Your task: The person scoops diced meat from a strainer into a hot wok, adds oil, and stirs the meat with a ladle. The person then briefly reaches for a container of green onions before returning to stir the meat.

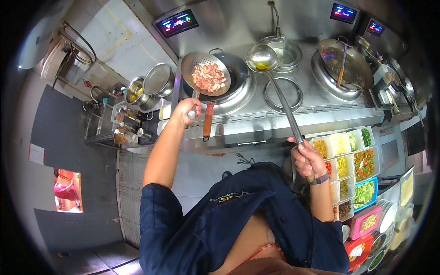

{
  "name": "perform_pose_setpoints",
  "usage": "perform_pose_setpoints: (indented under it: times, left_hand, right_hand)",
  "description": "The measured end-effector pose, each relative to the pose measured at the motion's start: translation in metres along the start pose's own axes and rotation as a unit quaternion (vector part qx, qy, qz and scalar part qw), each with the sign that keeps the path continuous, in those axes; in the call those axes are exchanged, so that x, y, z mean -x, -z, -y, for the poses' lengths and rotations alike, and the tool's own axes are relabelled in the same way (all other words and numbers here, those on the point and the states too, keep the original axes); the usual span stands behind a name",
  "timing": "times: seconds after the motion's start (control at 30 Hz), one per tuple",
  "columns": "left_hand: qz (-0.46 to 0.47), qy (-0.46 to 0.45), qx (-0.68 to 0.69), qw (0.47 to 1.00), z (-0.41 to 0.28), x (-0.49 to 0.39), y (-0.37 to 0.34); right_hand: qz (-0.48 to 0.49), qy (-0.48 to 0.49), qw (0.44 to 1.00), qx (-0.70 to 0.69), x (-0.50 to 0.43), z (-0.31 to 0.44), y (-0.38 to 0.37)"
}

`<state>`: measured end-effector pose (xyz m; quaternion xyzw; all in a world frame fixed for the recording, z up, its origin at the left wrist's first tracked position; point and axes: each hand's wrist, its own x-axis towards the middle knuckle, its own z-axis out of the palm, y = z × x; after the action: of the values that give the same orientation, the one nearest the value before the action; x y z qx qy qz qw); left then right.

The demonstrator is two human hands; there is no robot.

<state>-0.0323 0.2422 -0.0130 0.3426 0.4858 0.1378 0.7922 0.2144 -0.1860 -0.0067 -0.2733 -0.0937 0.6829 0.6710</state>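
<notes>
My left hand (pixel 189 110) grips the handle of a round perforated metal strainer (pixel 186 65), which holds pieces of sliced meat (pixel 208 77). The strainer is above a dark wok (pixel 237 67) with a reddish-brown wooden handle (pixel 208 122), on the left burner. In my right hand (pixel 308 161) is the long handle of a metal ladle (pixel 262 54). A little yellow oil (pixel 263 66) lies in its bowl, which is in front of a metal pot (pixel 290 51) under the tap.
A second wok (pixel 347 65) with dark liquid and a wooden-handled utensil (pixel 341 68) sits on the right burner. Bins of chopped vegetables (pixel 364 165) stand near my right arm. Bottles (pixel 127 134) and metal pots (pixel 158 80) are at the left. A person (pixel 65 190) shows through an opening.
</notes>
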Motion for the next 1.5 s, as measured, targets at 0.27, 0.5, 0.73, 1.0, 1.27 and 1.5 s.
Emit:
perform_pose_setpoints:
  times: [0.27,0.5,0.73,1.0,1.27,1.5]
  left_hand:
    - [-0.042,-0.032,-0.069,0.996,-0.002,-0.005,-0.004]
    - [-0.063,-0.054,-0.122,0.989,-0.010,-0.006,-0.013]
    - [-0.100,-0.097,-0.246,0.959,-0.006,-0.006,-0.022]
    - [-0.220,-0.195,-0.403,0.867,0.006,-0.019,-0.010]
    - [-0.298,-0.230,-0.528,0.761,0.015,-0.025,0.016]
    - [-0.138,-0.237,-0.216,0.937,0.007,0.012,-0.026]
  right_hand:
    - [-0.001,-0.008,1.000,0.011,0.003,-0.002,0.001]
    - [-0.017,0.012,0.999,0.026,0.004,0.001,0.002]
    - [-0.006,0.015,1.000,0.004,0.013,0.000,0.000]
    - [-0.014,0.013,1.000,-0.010,0.012,-0.001,0.004]
    - [-0.016,0.018,1.000,-0.005,0.014,0.001,0.013]
    - [-0.015,0.022,1.000,-0.017,0.013,0.004,0.023]
